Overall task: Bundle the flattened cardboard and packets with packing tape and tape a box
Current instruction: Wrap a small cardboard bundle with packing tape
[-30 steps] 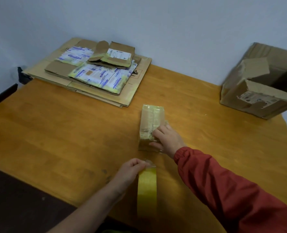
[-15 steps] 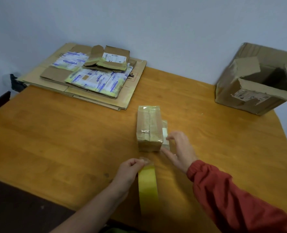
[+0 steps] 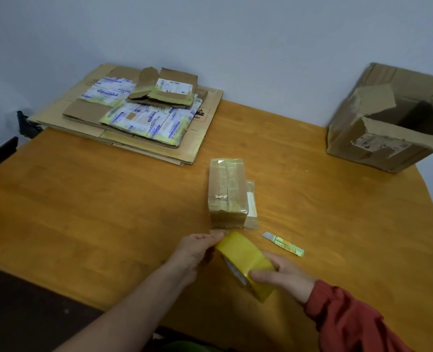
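Left hand (image 3: 195, 250) pinches tape end (image 3: 216, 232), right hand (image 3: 284, 278) grips yellow roll (image 3: 243, 255) (cardboard (image 3: 205, 123) reads "481").

Place: plain room, prob. home or small office packing corner.
Evidence: wooden surface (image 3: 83, 212) against bare pale wall (image 3: 235, 47); flattened cardboard (image 3: 200, 138) w/ shipping labels; opened box (image 3: 350, 141).

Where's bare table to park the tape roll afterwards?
Widest free patch: the table left of the small taped box, in front of the flattened cardboard. Another lies between that box and the big open box on the right. Crowded: just in front of the small taped box, with cutter, tape roll, left hand and right hand.
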